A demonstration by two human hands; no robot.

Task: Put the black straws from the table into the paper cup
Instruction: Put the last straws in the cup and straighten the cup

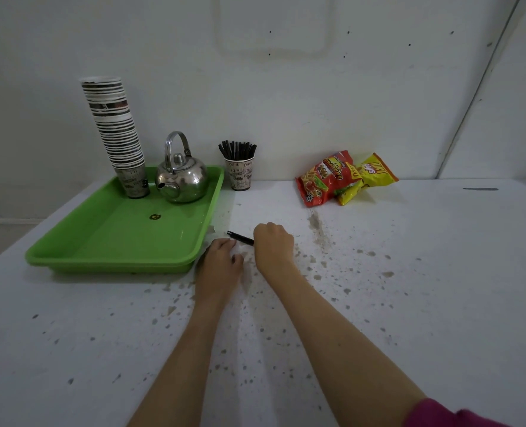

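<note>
Head view: right hand (pixel 273 241) curled around black straws (pixel 240 237) jutting left just above the tabletop (pixel 409 303), left hand (pixel 221 257) flat, fingers relaxed, beside the green tray (pixel 116 241). Farther back, paper cup (pixel 239 174) full of upright straws, just right of the tray bearing steel kettle (pixel 181 177) and stacked cups (pixel 113 134); snack bags (pixel 341 177) well right. Stained white surface, plain white wall (pixel 286 72).

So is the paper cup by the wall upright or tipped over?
Upright. The paper cup stands on its base beside the green tray, with black straws sticking up from its mouth.
</note>
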